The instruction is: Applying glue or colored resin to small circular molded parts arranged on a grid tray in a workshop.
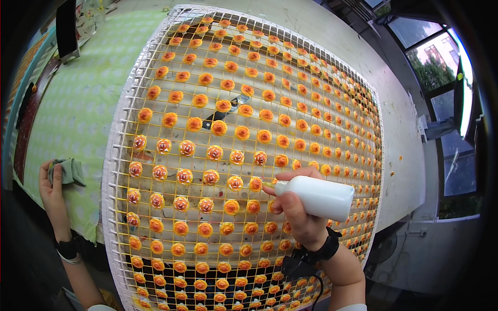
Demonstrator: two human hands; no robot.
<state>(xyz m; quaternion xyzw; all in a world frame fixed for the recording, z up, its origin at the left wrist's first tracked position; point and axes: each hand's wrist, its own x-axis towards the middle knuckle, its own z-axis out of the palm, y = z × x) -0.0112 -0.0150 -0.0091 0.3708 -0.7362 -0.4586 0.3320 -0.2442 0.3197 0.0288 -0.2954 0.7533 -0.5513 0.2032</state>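
A wire grid rack with a white rim and yellow wires fills the middle, carrying rows of small orange-and-yellow rose-shaped pieces. Several at the left middle, such as one rose, bear white line marks on their petals. My right hand is closed around a white squeeze bottle, tilted so its thin nozzle points left. Its tip is at or just beside an orange rose; contact I cannot tell. At the far left, my left hand grips a folded grey-green cloth over the green sheet.
A pale green patterned sheet covers the table left of the rack. Beneath the grid lies a dark strip. A black upright object stands at the upper left. Windows and a fan are to the right.
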